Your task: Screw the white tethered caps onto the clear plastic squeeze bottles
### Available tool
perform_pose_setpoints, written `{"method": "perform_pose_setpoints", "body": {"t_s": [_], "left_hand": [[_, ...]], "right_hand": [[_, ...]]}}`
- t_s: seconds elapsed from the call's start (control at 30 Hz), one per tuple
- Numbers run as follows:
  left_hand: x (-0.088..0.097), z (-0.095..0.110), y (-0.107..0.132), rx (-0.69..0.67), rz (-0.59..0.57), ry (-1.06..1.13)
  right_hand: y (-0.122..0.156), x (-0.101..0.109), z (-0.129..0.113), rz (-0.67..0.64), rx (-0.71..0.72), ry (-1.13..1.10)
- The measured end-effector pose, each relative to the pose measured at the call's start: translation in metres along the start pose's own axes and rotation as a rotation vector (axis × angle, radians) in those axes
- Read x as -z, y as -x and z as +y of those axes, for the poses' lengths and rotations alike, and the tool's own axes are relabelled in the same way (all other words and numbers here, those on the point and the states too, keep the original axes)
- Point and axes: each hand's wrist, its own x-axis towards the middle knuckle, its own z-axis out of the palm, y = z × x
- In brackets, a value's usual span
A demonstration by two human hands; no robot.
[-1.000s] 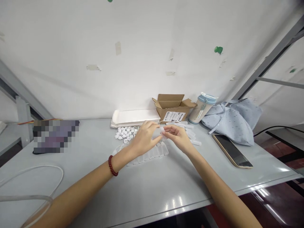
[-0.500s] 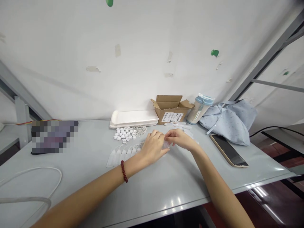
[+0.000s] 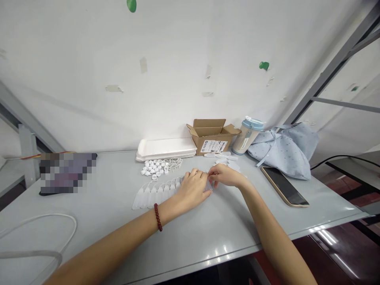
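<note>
My left hand (image 3: 193,190) is closed low over the table, its thumb pointing right and a dark red bead bracelet on the wrist. Between its thumb and fingers shows part of a translucent plastic piece (image 3: 209,187), mostly hidden. From the right, my right hand (image 3: 225,176) pinches at the same piece, fingertips close to the left hand's. Left of my hands lies a neat row of flat, translucent bottle-shaped pieces (image 3: 152,196) with thin strings at their tops. Behind the row are a heap of small white caps (image 3: 154,168) and loose white strings (image 3: 174,163).
Against the wall stand a stack of white trays (image 3: 168,147), an open cardboard box (image 3: 211,143) and a tumbler (image 3: 247,135). More translucent pieces (image 3: 221,155) lie before the box. A blue cloth bag (image 3: 283,152) and a phone (image 3: 285,187) occupy the right; a cable (image 3: 74,225) curls at left.
Both hands have shifted slightly right and nearer to me, still together. More of the row of translucent pieces shows beside my left hand. The view has turned a little.
</note>
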Motion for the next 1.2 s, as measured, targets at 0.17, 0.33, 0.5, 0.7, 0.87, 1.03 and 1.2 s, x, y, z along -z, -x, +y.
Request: {"method": "perform_pose_setpoints", "body": {"t_s": [0.17,0.33,0.5,0.7,0.87,1.03,1.2], "left_hand": [[-0.003,-0.003,0.001,-0.018,-0.025,-0.055],[-0.002,-0.003,0.002,-0.023,-0.031,-0.067],[0.001,-0.002,0.004,-0.032,-0.021,-0.080],[0.004,-0.001,0.005,-0.019,-0.042,-0.082],[0.005,-0.003,0.005,-0.038,-0.023,-0.061],[0.017,-0.020,-0.001,0.003,0.047,-0.035],[0.033,-0.051,-0.012,0.203,0.079,-0.170]], "right_hand": [[-0.002,0.000,0.002,-0.003,0.000,0.007],[-0.004,-0.001,0.006,-0.009,0.015,-0.008],[-0.005,-0.002,0.008,-0.008,0.000,-0.013],[-0.006,-0.001,0.009,0.000,-0.030,-0.021],[-0.005,0.001,0.009,0.004,-0.036,-0.013],[-0.005,0.002,0.010,-0.007,-0.087,-0.022],[-0.005,0.002,0.010,-0.011,-0.098,-0.040]]}}
